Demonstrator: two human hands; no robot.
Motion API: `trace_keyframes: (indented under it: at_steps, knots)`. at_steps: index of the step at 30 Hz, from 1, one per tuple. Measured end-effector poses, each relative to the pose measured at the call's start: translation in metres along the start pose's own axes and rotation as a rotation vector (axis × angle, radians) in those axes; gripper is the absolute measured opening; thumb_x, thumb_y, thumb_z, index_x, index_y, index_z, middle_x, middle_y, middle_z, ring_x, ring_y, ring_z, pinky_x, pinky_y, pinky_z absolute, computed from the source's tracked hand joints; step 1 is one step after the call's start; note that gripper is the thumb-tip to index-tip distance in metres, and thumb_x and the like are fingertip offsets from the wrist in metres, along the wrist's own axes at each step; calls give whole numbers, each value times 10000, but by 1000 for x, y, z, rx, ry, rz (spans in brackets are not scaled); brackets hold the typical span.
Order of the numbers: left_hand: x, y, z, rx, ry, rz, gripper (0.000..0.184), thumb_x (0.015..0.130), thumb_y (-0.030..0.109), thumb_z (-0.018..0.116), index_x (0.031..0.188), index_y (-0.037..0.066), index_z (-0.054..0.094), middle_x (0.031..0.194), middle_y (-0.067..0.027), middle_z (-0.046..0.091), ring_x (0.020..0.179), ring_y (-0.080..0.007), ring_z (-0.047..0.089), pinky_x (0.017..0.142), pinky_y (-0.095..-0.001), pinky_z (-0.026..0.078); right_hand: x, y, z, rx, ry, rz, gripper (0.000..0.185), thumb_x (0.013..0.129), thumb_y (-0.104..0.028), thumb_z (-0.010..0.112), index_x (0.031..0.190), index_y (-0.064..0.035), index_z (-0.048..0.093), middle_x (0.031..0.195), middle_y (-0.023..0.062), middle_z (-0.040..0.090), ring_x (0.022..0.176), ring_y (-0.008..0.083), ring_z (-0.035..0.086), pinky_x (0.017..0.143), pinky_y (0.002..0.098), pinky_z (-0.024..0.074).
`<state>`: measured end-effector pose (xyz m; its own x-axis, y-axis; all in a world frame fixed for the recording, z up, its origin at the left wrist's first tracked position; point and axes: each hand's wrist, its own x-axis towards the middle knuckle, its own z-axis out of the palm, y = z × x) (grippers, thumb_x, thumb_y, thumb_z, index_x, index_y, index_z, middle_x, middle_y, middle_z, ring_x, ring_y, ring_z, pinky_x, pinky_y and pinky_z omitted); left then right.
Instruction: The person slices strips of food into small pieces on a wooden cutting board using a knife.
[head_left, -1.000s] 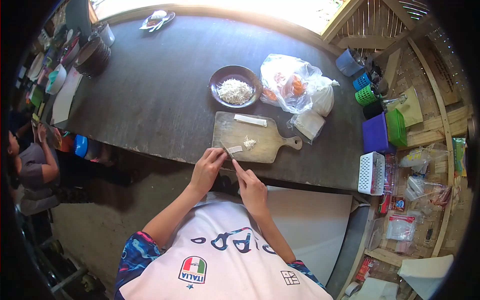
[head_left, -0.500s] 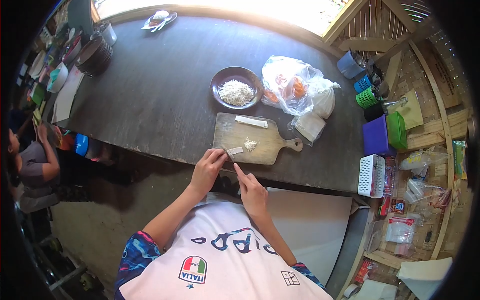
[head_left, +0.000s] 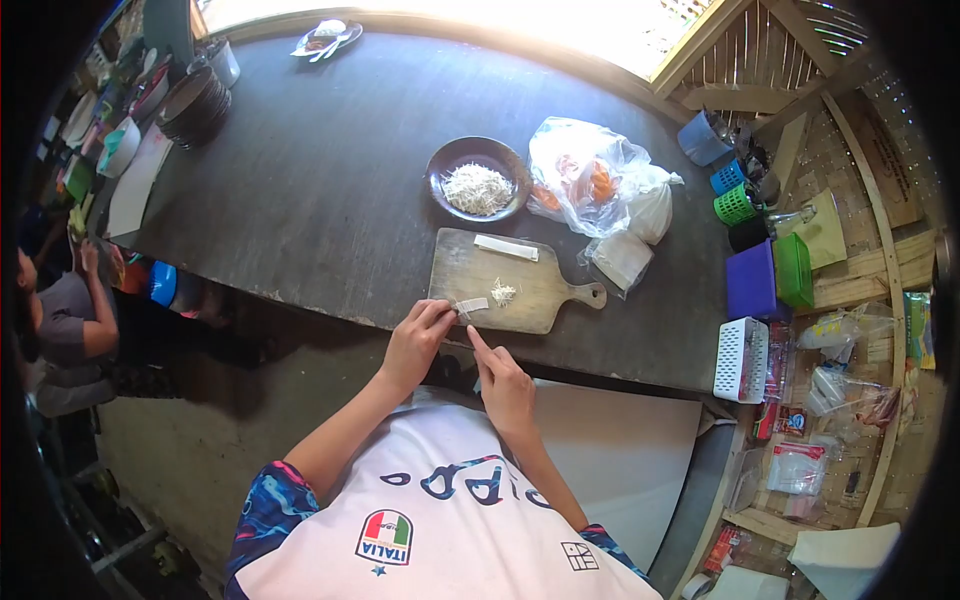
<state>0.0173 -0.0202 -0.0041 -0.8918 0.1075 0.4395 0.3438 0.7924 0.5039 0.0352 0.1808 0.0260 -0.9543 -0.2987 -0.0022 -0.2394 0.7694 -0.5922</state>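
A wooden cutting board (head_left: 500, 260) with a handle lies at the table's near edge. My left hand (head_left: 418, 335) pinches the left end of a pale strip (head_left: 472, 304) on the board's lower left. Close by on the right, my right hand (head_left: 505, 385) is closed round a knife, its index finger stretched along it; the handle is hidden in the hand and the thin blade is hard to see. A small heap of pale shreds (head_left: 503, 293) lies right of the strip. Another pale strip (head_left: 506, 248) rests near the board's top edge.
Behind the board stand a dark bowl (head_left: 436, 178) of white shreds and a plastic bag (head_left: 575, 165) with orange items. A wrapped pale block (head_left: 621, 262) lies beside the board's handle. Baskets (head_left: 741, 360) line the right side. Another person (head_left: 75, 310) is at far left.
The view has shifted slightly, so the table's items appear a little lower and further right. Both hands keep nearly the same places at the strip, with the knife between them.
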Motion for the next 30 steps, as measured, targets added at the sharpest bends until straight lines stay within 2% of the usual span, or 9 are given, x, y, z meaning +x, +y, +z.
trace_keyframes:
  at_steps: [3, 6, 19, 30]
  knots:
    - [-1, 0, -1, -3, -4, 0, 285, 903, 3, 717, 1186, -19, 746, 1257, -99, 682, 1184, -298, 672, 971, -399, 604, -2, -4, -4, 21, -38, 65, 505, 1094, -212, 660, 1573, -370, 626, 904, 104, 634, 810, 333, 708, 740, 484, 562]
    - [0, 1, -1, -7, 2, -3, 297, 899, -2, 709, 1193, -21, 741, 1260, -102, 681, 1192, -299, 671, 977, -400, 603, 5, -3, 1, -1, -16, 11, 560, 1088, -215, 636, 1601, -431, 576, 954, 66, 664, 804, 329, 749, 716, 493, 612]
    - [-3, -1, -1, 0, -20, -4, 356, 879, -7, 700, 1232, -33, 734, 1273, -109, 681, 1217, -312, 665, 985, -406, 606, 6, -4, 3, 0, -26, 21, 582, 1083, -199, 645, 1608, -437, 565, 962, 56, 673, 809, 322, 753, 720, 486, 616]
    - [-4, -2, -3, 7, -16, 9, 322, 899, 3, 724, 1219, -30, 740, 1263, -106, 685, 1200, -304, 672, 979, -398, 606, 3, 0, 6, 13, 2, -15, 582, 1081, -201, 646, 1607, -437, 566, 946, 61, 663, 795, 324, 750, 707, 488, 613]
